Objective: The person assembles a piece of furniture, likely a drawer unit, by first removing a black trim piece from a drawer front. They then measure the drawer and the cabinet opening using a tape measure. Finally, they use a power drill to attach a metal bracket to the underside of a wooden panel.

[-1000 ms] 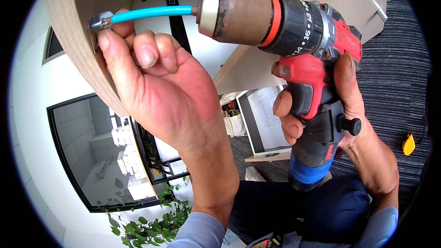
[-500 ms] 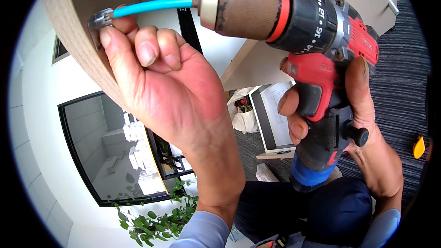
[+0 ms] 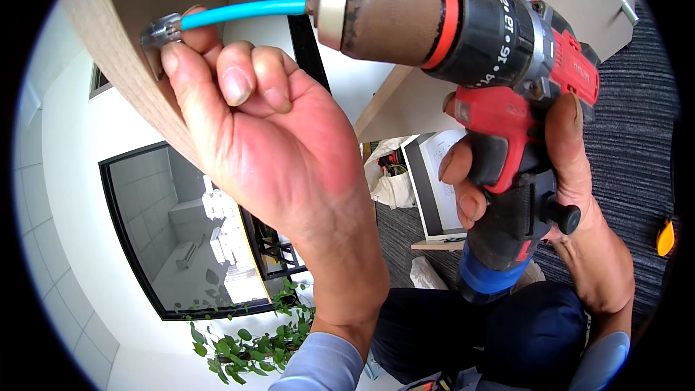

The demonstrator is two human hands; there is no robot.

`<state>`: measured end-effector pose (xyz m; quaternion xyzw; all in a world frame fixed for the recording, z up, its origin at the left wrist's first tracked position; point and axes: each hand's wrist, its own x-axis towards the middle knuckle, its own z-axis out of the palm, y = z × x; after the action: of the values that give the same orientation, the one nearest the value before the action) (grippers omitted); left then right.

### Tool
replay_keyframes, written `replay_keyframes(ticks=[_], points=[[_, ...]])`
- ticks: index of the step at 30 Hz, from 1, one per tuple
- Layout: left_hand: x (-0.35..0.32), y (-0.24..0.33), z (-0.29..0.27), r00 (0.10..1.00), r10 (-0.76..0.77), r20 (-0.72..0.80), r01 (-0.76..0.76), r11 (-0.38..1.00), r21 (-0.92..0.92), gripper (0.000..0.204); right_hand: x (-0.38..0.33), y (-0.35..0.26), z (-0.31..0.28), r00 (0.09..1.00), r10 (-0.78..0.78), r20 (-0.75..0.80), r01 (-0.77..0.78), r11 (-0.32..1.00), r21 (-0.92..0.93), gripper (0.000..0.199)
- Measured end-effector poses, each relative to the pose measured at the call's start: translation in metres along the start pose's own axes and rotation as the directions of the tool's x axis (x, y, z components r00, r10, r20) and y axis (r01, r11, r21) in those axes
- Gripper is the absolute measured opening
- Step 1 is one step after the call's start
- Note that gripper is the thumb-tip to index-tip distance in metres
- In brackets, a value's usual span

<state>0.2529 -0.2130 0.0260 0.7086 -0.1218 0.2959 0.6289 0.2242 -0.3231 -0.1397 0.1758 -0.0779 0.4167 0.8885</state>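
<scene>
My right hand (image 3: 572, 152) is closed around the grip of a red and black cordless drill (image 3: 499, 112), thumb behind it and fingers by the trigger. From its worn brown chuck (image 3: 391, 11) a bright blue sleeved bit (image 3: 242, 12) runs left. The bit's end meets a small shiny metal bracket (image 3: 161, 31) at the inner side of a wood-grain panel (image 3: 119, 51). My left hand (image 3: 275, 123) pinches the bracket and bit tip between thumb and forefinger, the other fingers curled. Those fingertips partly hide where bit and bracket meet.
A black drawer runner (image 3: 308, 43) is fixed inside the cabinet behind the drill. Below stand an open white drawer (image 3: 427, 195) and a white bag (image 3: 393, 192) with tools. A leafy plant (image 3: 250, 347) hangs near a black-framed window (image 3: 137, 239). A yellow tool (image 3: 664, 237) lies on dark carpet (image 3: 630, 152).
The background has slid slightly to the right in the view. Both hands keep their holds, and the drill, bit and bracket stay nearly the same relative to each other.
</scene>
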Motion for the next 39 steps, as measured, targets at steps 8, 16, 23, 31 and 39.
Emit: replay_keyframes(ticks=[8,16,23,31,39], points=[[0.002,0.003,0.001,0.999,0.005,-0.043,-0.004,1.0,0.019,0.014,0.004,0.002,0.001,1.0,0.025,0.011,-0.025,1.0,0.004,0.094],[0.003,0.005,0.003,0.999,-0.019,-0.036,0.019,1.0,-0.005,0.014,0.003,-0.006,0.017,0.997,-0.026,-0.071,0.004,0.958,-0.288,0.093],[0.002,0.006,-0.002,0.999,-0.034,-0.032,0.034,0.999,-0.006,0.013,-0.003,-0.006,0.016,0.988,-0.058,-0.144,-0.008,0.908,-0.42,0.095],[0.003,0.003,0.003,0.997,-0.035,-0.066,0.034,0.999,-0.012,0.012,-0.003,-0.009,0.008,0.991,-0.059,-0.122,0.006,0.92,-0.391,0.098],[0.001,0.005,0.001,0.99,-0.105,-0.096,0.102,0.994,-0.032,0.02,-0.009,-0.017,0.009,0.988,0.022,-0.153,-0.091,0.884,-0.459,0.102]])
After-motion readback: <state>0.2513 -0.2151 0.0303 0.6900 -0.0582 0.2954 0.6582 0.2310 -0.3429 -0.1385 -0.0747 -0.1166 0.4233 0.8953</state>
